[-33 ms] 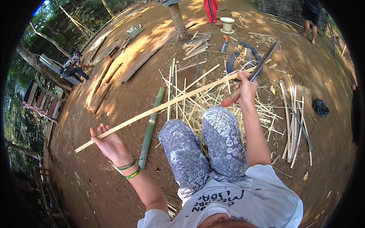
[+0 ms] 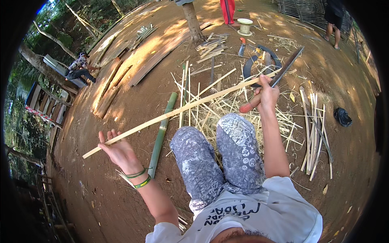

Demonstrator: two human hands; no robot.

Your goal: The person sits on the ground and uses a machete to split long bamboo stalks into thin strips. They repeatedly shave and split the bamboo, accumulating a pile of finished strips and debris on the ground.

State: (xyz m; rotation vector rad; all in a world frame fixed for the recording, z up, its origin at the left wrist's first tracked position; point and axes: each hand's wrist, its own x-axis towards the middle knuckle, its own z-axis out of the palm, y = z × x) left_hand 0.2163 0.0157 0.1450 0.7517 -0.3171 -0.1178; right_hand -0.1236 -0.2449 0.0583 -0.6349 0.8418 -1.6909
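Observation:
A long, pale bamboo strip [image 2: 190, 105] slants across in front of me, its near end low on the left. My left hand [image 2: 120, 152] supports it near that end, between thumb and fingers, with the other fingers loosely curled up. At the far end my right hand [image 2: 267, 95] pinches the strip and also grips a machete [image 2: 288, 65]. The machete's reddish handle sticks out below that hand, and its dark blade points up and away to the right. Beneath the strip lies a green bamboo pole [image 2: 161, 135] beside my left knee.
Bamboo shavings [image 2: 239, 109] cover the ground beyond my knees. Split strips [image 2: 314, 133] and a black plastic bag [image 2: 343, 117] lie at right. Farther off are a handsaw [image 2: 242, 47], black rings [image 2: 248, 67], a spool [image 2: 244, 26], a tree trunk [image 2: 192, 22] and several people.
The hands, strip and machete have shifted very slightly to the right and keep the same hold. The whole view has moved a little too.

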